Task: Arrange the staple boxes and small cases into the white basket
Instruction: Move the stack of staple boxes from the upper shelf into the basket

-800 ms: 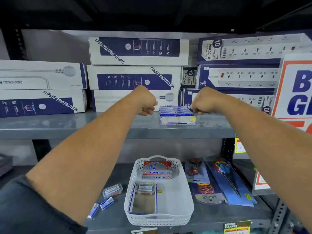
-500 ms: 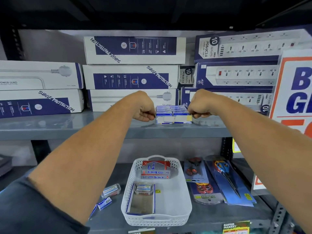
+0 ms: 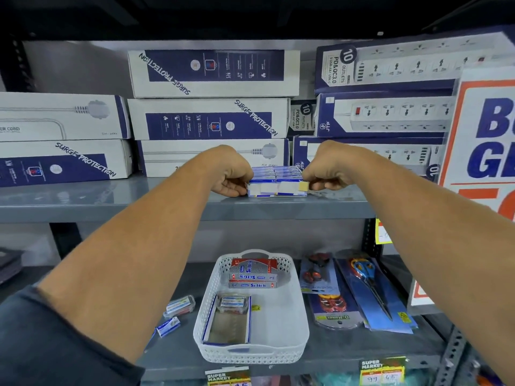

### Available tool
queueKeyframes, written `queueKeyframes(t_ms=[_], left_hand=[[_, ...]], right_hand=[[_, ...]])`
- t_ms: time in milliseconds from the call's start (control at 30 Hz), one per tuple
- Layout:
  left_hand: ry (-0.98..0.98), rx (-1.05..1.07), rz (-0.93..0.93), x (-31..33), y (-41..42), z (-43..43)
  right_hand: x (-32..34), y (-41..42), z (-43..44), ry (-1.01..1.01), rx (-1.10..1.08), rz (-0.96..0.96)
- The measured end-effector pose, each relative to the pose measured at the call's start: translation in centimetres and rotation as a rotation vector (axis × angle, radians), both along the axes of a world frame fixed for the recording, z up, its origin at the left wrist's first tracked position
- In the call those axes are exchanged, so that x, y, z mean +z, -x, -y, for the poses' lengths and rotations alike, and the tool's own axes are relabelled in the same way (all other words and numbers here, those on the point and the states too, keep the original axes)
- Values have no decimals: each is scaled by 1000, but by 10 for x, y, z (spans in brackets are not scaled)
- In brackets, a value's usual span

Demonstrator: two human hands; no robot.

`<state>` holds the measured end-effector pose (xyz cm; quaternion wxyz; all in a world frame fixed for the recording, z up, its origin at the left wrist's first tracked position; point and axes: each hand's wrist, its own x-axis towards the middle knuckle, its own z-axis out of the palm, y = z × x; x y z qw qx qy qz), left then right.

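A blue-and-white pack of staple boxes rests on the upper grey shelf. My left hand grips its left end and my right hand grips its right end. Below, on the lower shelf, the white basket holds two red-and-blue staple boxes, a clear small case and an open flat box. Left of the basket lie another clear small case and a small blue staple box.
Stacked surge-protector cartons fill the back of the upper shelf right behind the pack. Carded scissors lie right of the basket. A large orange-and-blue sign stands at the right. Price tags hang on the lower shelf edge.
Both hands have closed in from either side of the staple pack until they hold its two ends. The pack stays on the upper shelf.
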<state>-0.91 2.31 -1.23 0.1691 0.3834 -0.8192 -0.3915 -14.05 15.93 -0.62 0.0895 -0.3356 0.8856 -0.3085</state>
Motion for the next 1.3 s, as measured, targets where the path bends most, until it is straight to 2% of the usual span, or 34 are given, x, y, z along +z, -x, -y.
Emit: queueKeyframes(t_ms=[500, 700, 967, 1133, 1300], left_hand=[[51, -34, -47, -5, -30, -26], [-39, -67, -158, -17, -57, -42], [-184, -51, -377, -50, -107, -79], [-140, -42, -421, -74, -133, -102], [-43, -39, -422, -106, -150, -119]], right_hand=[[-3, -24, -29, 25, 65, 60], [-13, -42, -51, 78, 141, 122], [-40, -82, -98, 243, 233, 174], [-58, -100, -121, 283, 306, 239], [-83, -107, -136, 171, 394, 209]])
